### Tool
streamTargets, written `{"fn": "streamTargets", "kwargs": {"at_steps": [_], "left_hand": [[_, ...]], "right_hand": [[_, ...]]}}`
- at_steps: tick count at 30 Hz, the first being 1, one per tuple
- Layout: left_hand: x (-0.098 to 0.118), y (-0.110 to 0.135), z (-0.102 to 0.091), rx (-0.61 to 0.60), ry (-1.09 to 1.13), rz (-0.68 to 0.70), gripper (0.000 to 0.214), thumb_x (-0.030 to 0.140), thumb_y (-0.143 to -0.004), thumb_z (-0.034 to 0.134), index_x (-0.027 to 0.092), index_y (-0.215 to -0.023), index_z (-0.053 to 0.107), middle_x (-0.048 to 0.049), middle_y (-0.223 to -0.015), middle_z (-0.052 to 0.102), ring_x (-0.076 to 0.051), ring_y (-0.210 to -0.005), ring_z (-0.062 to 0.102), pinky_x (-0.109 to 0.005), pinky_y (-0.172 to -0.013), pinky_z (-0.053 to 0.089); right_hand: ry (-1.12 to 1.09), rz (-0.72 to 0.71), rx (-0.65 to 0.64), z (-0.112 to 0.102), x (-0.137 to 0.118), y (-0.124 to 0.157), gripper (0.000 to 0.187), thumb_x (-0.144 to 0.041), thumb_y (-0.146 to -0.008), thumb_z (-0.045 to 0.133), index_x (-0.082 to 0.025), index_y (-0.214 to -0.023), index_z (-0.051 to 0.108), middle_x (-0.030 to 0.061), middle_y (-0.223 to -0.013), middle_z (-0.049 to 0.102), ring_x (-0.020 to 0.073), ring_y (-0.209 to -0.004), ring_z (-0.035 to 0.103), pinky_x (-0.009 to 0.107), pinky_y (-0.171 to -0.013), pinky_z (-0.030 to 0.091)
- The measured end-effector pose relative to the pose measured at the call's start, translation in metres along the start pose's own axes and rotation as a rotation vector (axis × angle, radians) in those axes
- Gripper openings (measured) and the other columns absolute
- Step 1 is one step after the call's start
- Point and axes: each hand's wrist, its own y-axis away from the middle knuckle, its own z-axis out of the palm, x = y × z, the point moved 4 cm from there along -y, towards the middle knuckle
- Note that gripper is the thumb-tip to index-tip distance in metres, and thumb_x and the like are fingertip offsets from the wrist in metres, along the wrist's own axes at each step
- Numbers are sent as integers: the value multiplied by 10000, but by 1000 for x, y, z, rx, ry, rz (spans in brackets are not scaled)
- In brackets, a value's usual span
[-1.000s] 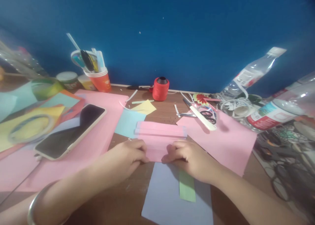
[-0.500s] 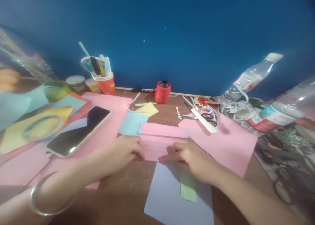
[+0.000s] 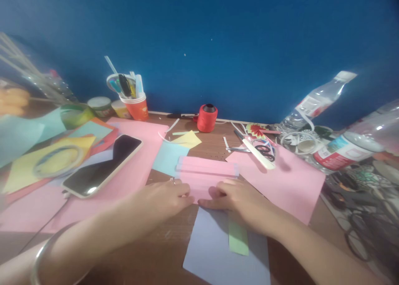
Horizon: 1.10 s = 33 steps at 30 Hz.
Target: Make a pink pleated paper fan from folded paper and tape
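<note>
A pink folded paper [image 3: 206, 173] is seen lying flat on the table [image 3: 162, 239], near the middle. Its far edge is gathered into narrow, stacked pleats. The near edge is pinched by both hands: the left hand [image 3: 168, 197] is closed on the left part of that edge and the right hand [image 3: 238, 197] on the right part, with the fingertips of the two almost meeting.

The paper is judged to be very light and thin. It should be limp across its plain part and somewhat stiffened along the pleated band. It can be expected to slide easily on the smooth wood, and to take any stray crease for good. It is not fragile in the breaking sense, yet it could be torn or crumpled by a hard squeeze. A hold is best taken at the near edge, with fingertips spread toward both ends and pressure kept flat — not on the pleated band, where the folds could be crushed or sprung open.

A pale lilac sheet [image 3: 215, 260] with a green strip [image 3: 238, 240] on it lies under the right wrist, just beside the paper. A large pink sheet [image 3: 286, 181] lies to the right and a light blue paper [image 3: 166, 158] to the left, while a phone [image 3: 102, 165] and a pair of scissors [image 3: 264, 148] rest well apart from the hands.
</note>
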Motion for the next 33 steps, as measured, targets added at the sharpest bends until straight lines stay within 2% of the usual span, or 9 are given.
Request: {"fn": "streamTargets", "kwargs": {"at_steps": [3, 7, 9, 12, 15, 23, 28, 33], "left_hand": [[11, -1, 8, -21, -143, 13, 386, -50, -612, 419, 191, -870, 575, -24, -838, 554, -159, -717, 524, -276, -626, 399], [16, -9, 5, -50, -163, -36, 345, -68, -578, 398, 185, -746, 561, -9, -759, 530, -137, -585, 497, -258, -478, 349], [18, -13, 1, -46, -143, -24, 337, -62, -587, 411, 185, -758, 564, -9, -752, 534, -140, -616, 511, -247, -479, 358], [21, -14, -1, -41, -117, 11, 382, -41, -626, 436, 198, -891, 573, -13, -799, 568, -161, -730, 541, -238, -531, 401], [24, -12, 2, -45, -130, 33, 416, -38, -648, 444, 207, -959, 571, -11, -828, 588, -164, -748, 548, -237, -549, 418], [29, -9, 12, 41, -200, 55, 327, -20, -701, 434, 189, -905, 579, -23, -753, 572, -163, -695, 552, -225, -465, 385], [32, -8, 17, 129, -229, 2, 462, -19, -710, 443, 186, -1120, 497, -41, -847, 584, -194, -776, 565, -232, -436, 373], [27, -12, 12, 160, -167, -54, 345, -9, -705, 475, 221, -940, 578, -11, -789, 583, -168, -727, 552, -217, -472, 393]], "right_hand": [[25, -3, 3, -1, 0, -1, 221, -297, -885, 462, -378, -987, 641, -14, -677, 459, 135, -677, 396, 272, -574, 214], [-27, 2, 16, 0, 2, -2, 211, -258, -868, 495, -361, -933, 667, -22, -659, 470, 122, -645, 408, 266, -572, 236], [-75, 12, 16, 0, 4, -1, 216, -236, -863, 498, -342, -932, 673, -20, -669, 491, 121, -646, 427, 261, -582, 267], [-177, 36, 14, 0, 6, -1, 226, -202, -858, 495, -301, -935, 683, -9, -701, 539, 125, -673, 472, 260, -617, 326], [-273, 75, 14, 0, 8, 0, 223, -180, -848, 503, -276, -910, 694, -6, -728, 575, 126, -707, 506, 258, -648, 364], [-319, 116, 25, 2, 9, 1, 235, -167, -836, 523, -306, -917, 694, -17, -725, 588, 122, -717, 526, 251, -664, 382], [-305, 124, 25, 2, 11, 1, 225, -182, -836, 529, -309, -932, 689, -10, -779, 616, 132, -739, 537, 266, -693, 390], [-343, 128, 30, -2, 9, -1, 191, -208, -831, 543, -275, -946, 680, -15, -780, 662, 144, -755, 559, 276, -711, 398]]}}
